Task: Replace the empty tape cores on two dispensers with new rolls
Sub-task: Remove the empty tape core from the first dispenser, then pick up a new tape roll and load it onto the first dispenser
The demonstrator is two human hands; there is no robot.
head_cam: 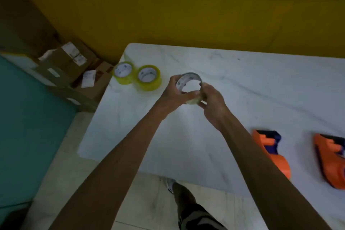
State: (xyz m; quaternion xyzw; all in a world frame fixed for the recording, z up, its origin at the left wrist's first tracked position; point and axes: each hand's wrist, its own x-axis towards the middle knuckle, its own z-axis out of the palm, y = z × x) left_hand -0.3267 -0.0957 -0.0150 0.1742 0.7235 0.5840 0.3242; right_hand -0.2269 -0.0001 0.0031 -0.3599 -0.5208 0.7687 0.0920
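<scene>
Both hands hold one thin tape ring (186, 78) above the white table (242, 87); whether it is a bare core or carries tape I cannot tell. My left hand (174, 93) grips its left side with the thumb underneath, and my right hand (211, 101) pinches its right edge. Two full yellowish tape rolls (123, 73) (149, 77) lie flat side by side near the table's far left corner. Two orange dispensers (270, 153) (330, 160) with dark blue parts lie on the table at the right, near the front edge.
Several cardboard boxes (72, 69) are stacked on the floor left of the table, against a yellow wall band (186, 18). A teal surface (28, 127) fills the left side. My leg and shoe (173, 186) show below the table's front edge.
</scene>
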